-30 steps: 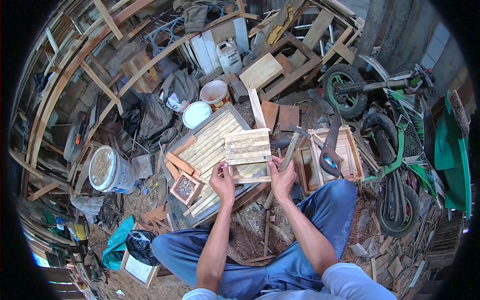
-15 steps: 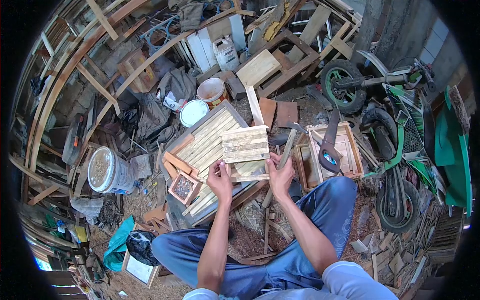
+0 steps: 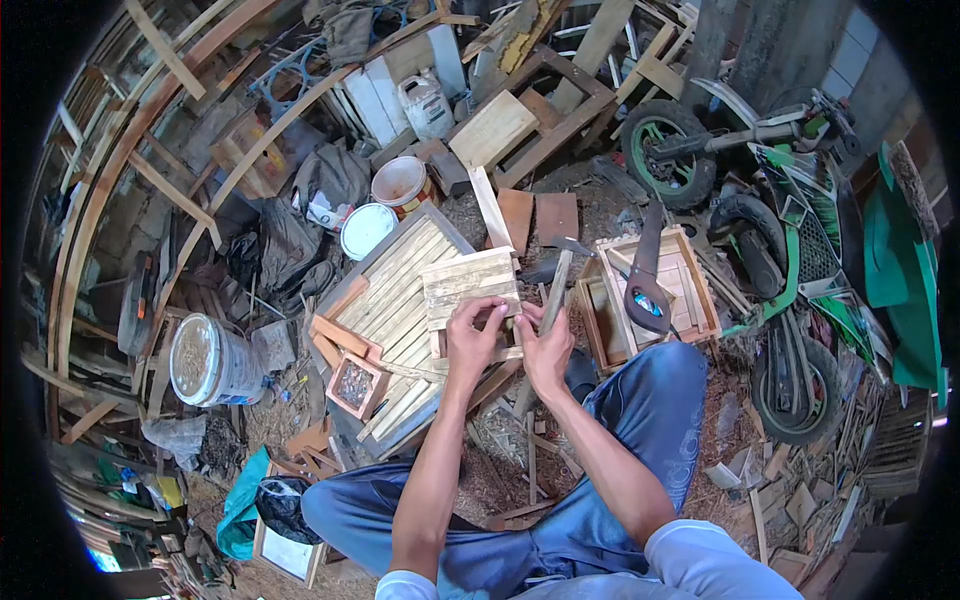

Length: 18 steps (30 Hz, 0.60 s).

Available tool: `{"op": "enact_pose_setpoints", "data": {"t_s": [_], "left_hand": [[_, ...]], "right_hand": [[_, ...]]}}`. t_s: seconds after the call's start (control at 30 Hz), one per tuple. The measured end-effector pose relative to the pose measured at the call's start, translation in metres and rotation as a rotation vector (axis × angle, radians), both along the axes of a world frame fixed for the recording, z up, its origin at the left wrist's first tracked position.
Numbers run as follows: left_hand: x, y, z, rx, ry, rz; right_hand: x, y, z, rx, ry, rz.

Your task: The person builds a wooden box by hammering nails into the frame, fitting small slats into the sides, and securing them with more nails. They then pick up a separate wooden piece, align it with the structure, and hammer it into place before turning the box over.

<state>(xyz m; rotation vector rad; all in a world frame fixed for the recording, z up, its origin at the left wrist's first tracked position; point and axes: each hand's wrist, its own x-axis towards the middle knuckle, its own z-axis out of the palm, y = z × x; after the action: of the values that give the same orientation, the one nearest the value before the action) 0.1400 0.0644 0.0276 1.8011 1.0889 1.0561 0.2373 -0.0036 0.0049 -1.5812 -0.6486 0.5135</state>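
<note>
A small slatted wooden panel (image 3: 465, 283) lies over a larger slatted board (image 3: 385, 285). My left hand (image 3: 472, 340) is at the panel's near edge, thumb and fingers pinched together at its right corner; whatever is between them is too small to make out. Close beside it, my right hand (image 3: 545, 355) is closed around the wooden handle of a hammer (image 3: 557, 288), its thumb and fingertips near the same corner. The hammer head points away from me. Left of my hands, a small open wooden box (image 3: 357, 384) holds small metal pieces, probably nails.
A handsaw (image 3: 647, 270) rests across a wooden crate (image 3: 685, 243) to the right. Beyond it stands a green motorbike (image 3: 790, 230). A white bucket (image 3: 235, 368) stands left, paint pails (image 3: 368, 232) farther back. Wood scraps and shavings cover the ground around my crossed legs.
My left hand has moved right from the panel's left corner to its right corner, now pinching beside my right hand. The view has shifted slightly. The hammer stays in my right hand.
</note>
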Motion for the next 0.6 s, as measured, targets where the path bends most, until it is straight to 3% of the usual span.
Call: {"op": "enact_pose_setpoints", "data": {"t_s": [0.07,0.17,0.2,0.6], "left_hand": [[0.001,0.002,0.001,-0.086,-0.038,-0.027],[-0.002,0.012,-0.019,0.012,-0.008,-0.026],[-0.002,0.011,-0.015,-0.058,-0.022,-0.04],[0.004,0.007,-0.017,0.119,0.064,-0.045]], "right_hand": [[0.001,0.0,-0.004,0.01,0.024,0.009],[0.0,-0.001,0.003,0.002,0.007,-0.001],[0.0,-0.001,0.004,-0.028,-0.025,0.0],[0.003,-0.001,0.001,-0.019,-0.05,-0.047]]}}
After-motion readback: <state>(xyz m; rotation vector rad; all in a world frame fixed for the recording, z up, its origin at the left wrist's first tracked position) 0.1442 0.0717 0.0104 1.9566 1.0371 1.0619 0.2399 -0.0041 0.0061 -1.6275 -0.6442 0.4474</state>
